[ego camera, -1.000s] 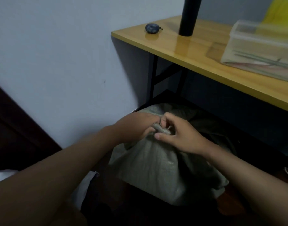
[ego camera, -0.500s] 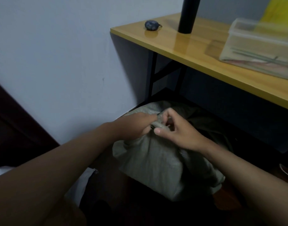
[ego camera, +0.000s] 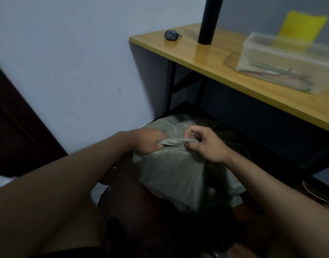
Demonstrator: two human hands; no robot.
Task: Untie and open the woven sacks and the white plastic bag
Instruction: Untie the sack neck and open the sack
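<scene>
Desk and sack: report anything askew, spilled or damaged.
Nothing stands out. The black cylinder stands upright on the desk; both hands, left hand and right hand, grip the woven sack by its twisted neck.

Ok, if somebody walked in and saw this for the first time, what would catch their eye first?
Probably the two bare hands low in the middle: the left hand and right hand each grip an end of a twisted strip atop the grey-green woven sack on the floor. Next, the yellow wooden table at upper right, carrying a tall black cylinder, a small dark blue round object and a clear plastic lidded box.
</scene>
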